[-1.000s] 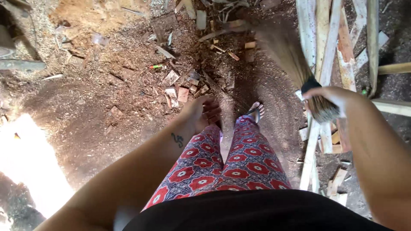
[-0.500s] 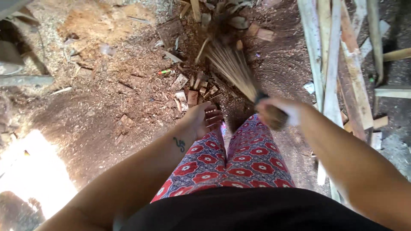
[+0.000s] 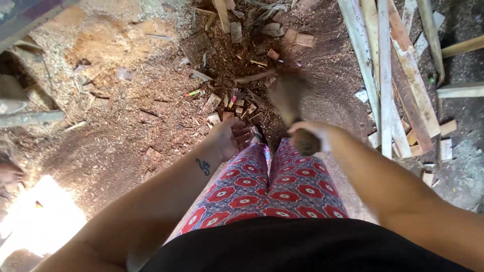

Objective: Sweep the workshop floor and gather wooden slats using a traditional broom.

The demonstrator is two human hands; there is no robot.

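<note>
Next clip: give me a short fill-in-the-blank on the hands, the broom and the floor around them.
1. The right hand grips the bound end of a ____ whose bristles are blurred over the dirt floor.
2. The left hand holds ____, its fingers loosely curled above the patterned trousers.
3. The long wooden slats lie on the person's ____ side.
4. The small scraps of wood lie ____ the left hand, not under it.

Missing words: broom; nothing; right; ahead of
</note>
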